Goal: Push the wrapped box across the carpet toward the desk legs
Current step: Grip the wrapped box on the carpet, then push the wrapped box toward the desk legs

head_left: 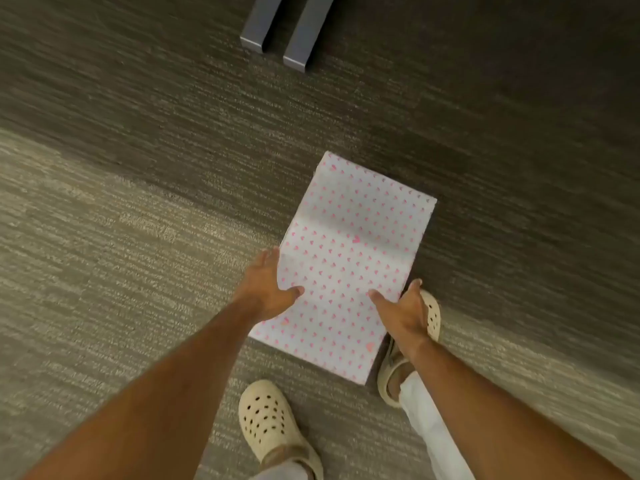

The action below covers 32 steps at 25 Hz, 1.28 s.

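Observation:
A flat box wrapped in white paper with small pink hearts (346, 258) lies on the grey striped carpet (121, 237), its long side angled up and to the right. My left hand (268, 289) holds its left edge, thumb on top and fingers down the side. On the right edge my right hand (401, 311) grips the same way. Two grey metal desk legs (284, 32) rest on the carpet at the top, well beyond the box's far end.
My two feet in cream perforated clogs stand behind the box, the left clog (270, 424) near the bottom middle and the right clog (431, 317) beside the box's right edge. Darker carpet lies between the box and the desk legs.

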Each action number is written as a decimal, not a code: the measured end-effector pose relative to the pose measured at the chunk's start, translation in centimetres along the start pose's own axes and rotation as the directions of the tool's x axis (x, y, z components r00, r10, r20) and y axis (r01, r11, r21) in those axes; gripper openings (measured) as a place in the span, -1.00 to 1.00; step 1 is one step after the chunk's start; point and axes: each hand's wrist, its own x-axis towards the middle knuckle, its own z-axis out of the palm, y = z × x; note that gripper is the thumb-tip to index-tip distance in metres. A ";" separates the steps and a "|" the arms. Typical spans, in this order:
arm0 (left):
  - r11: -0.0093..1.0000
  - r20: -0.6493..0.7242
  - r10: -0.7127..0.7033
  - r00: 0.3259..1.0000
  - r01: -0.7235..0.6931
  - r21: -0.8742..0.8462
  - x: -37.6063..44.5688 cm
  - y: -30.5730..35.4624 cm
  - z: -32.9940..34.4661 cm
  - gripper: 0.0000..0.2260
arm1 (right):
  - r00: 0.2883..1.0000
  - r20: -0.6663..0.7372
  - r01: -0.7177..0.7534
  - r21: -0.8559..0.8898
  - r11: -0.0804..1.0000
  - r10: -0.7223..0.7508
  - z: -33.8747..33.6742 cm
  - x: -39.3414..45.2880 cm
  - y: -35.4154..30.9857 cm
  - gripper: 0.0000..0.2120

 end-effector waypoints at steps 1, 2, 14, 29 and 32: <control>0.998 0.003 0.005 1.000 -0.005 -0.057 1.0 -0.2 0.3 -0.20 | 0.999 -0.010 -0.031 0.052 0.998 0.032 0.5 0.9 0.4 0.00; 0.991 0.021 -0.011 1.000 0.014 -0.132 1.8 -0.3 0.4 -0.27 | 0.998 0.004 -0.059 0.109 0.992 0.059 0.8 1.6 0.7 -0.06; 0.970 -0.025 -0.109 0.994 0.101 -0.223 7.0 0.4 -0.4 -0.76 | 0.983 0.067 -0.184 0.390 0.902 0.172 0.6 5.1 1.2 -0.74; 0.976 -0.256 -0.020 0.967 -0.037 -0.216 12.8 10.7 -12.2 -0.83 | 0.972 0.152 0.109 0.374 0.921 -0.177 -7.2 12.8 -16.5 -0.87; 0.947 -0.238 0.003 0.971 -0.079 -0.310 15.4 13.2 -13.5 -0.76 | 0.975 0.155 0.105 0.303 0.947 -0.158 -9.2 15.1 -19.9 -0.78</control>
